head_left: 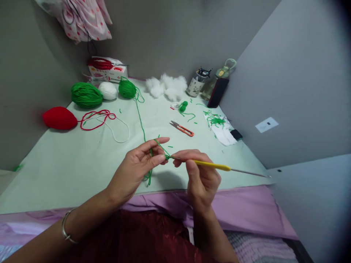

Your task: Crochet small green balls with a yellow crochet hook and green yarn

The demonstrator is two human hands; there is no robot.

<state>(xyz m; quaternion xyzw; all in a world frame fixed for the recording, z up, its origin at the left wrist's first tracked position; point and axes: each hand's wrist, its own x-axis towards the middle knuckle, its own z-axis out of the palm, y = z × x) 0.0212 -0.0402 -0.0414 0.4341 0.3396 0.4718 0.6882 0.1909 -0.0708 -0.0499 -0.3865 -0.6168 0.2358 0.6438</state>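
Observation:
Between thumb and fingers, my left hand (138, 160) pinches a small piece of green crochet work (167, 157). Green yarn (141, 122) runs over its raised index finger and back to a green yarn ball (127, 88); a loose tail hangs below the hand. My right hand (201, 175) grips a crochet hook (216, 165) with a yellow handle and metal at both ends. The hook's near tip meets the green piece at my left fingertips. Just beyond the hands, orange thread snips (182, 128) lie on the table.
At the left are a red yarn ball (59, 118), a larger green skein (86, 95) and a white ball (108, 90). White stuffing (167, 87), a pen cup (196, 84), a bottle (211, 87) and a phone (218, 93) stand behind. Green scraps (216, 120) lie on white paper (225, 136).

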